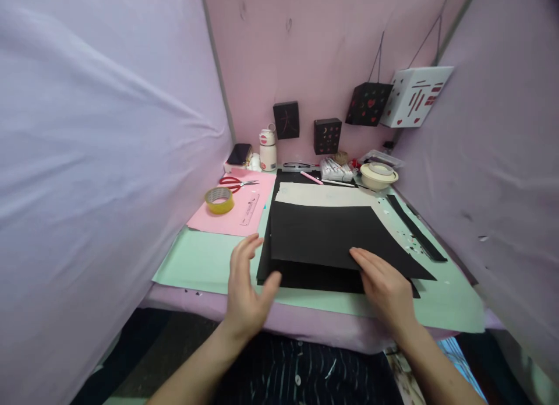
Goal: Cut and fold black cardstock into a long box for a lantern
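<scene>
A sheet of black card (323,233) lies raised at its near edge over more black card (323,275) on the table. My right hand (386,285) grips that near edge, fingers on top and the thumb hidden underneath. Left of the sheets, my left hand (248,282) is held with its fingers apart and nothing in it, close to the sheet's left corner. Behind the raised sheet shows a pale board (323,194).
Pink paper (236,218) at the left bears yellow tape (219,200), red-handled scissors (238,184) and a ruler (250,210). A bottle (268,151) and a cream bowl (378,176) stand behind. Black strips (414,227) and paper scraps lie right. Decorated boxes (417,96) hang at the back.
</scene>
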Motion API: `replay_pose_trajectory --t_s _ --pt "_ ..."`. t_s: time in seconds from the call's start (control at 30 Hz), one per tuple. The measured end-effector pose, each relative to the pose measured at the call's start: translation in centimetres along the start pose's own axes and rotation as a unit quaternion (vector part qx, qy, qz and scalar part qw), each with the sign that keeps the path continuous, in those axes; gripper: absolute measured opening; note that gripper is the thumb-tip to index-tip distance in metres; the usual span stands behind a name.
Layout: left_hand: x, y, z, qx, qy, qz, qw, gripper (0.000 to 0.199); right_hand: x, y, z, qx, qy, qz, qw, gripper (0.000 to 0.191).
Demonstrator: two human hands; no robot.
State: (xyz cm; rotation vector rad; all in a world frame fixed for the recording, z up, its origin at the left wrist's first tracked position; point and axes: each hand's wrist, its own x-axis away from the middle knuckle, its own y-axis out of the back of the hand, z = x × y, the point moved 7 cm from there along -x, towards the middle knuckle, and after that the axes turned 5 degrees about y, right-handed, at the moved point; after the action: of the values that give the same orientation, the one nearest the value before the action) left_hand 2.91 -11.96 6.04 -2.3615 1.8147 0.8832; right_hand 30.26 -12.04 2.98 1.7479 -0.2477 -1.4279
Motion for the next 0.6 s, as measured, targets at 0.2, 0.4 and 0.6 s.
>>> replay_pose_trajectory --t_s 0.2,0.4,0.6 --pt "-3.8 -6.3 7.7 0.390 0.472 0.281 0.739 0.057 3.0 1.1 1.4 -0.042 0.074 0.014 0.996 0.062" --pt "-7.4 -7.6 9.6 0.358 0.481 0.255 0.758 0.036 4.8 -1.2 1.2 -0.094 0.104 0.177 0.974 0.070" --pt "-8.1 -4.7 4.7 0.398 0.300 0.290 0.817 0.038 2.0 1.5 -11.8 -0.151 -0.232 -0.042 0.960 0.079"
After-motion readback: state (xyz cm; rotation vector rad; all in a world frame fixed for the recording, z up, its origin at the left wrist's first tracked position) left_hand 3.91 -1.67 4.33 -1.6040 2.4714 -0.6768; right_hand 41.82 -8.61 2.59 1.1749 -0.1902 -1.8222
